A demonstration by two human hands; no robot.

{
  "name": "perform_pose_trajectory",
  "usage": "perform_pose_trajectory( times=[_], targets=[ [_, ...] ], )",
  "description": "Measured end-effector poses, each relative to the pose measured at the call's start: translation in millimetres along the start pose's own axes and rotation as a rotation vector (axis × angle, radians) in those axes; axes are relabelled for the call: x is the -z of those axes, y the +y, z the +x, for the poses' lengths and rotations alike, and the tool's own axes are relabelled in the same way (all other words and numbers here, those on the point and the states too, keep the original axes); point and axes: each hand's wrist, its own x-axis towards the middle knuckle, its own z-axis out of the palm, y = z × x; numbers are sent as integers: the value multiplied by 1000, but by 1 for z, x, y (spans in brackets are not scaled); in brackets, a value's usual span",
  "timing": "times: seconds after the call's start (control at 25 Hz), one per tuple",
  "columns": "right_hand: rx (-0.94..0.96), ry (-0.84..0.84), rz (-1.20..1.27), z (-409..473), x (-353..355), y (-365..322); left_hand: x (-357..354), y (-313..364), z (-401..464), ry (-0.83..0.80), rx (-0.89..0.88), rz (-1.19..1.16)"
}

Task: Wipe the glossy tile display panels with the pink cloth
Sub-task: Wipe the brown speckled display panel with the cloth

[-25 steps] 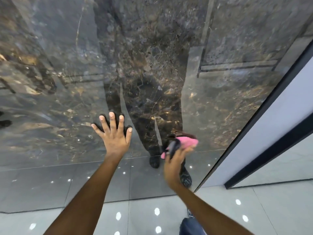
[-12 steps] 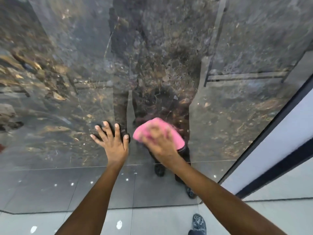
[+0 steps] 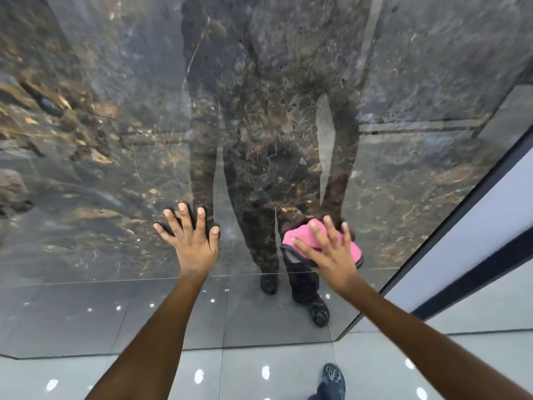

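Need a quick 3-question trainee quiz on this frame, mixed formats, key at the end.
1. True or false: the left hand holds the cloth.
2. The right hand lies on the cloth with: A) a closed fist B) spread fingers C) a two-finger pinch
3. Fill in: the cloth is pressed against the dark ____.

Key: 1. False; it lies bare and flat on the panel. 2. B. 3. panel.
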Motion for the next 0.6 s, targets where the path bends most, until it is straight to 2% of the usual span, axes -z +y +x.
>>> perform_pose_trajectory(
  times=[0.12, 0.2, 0.28, 0.36, 0.48, 0.6],
  targets=[
    [53, -94, -28, -3, -5, -29, 10, 4, 0, -64, 21, 13],
    [9, -100, 92, -3, 5, -26, 24, 12, 2, -145, 72, -5],
    [-120, -102, 325, -2, 22, -32, 45, 25, 1, -251, 179, -101],
    [-272, -182, 499, 10, 44, -42, 72, 42, 7, -323, 330, -256],
    [-497, -288, 715, 41, 82, -55, 118, 70, 20, -330, 606, -434],
    [-809, -263, 1017, 73, 126, -67, 167, 96, 32, -345, 840, -538]
  ],
)
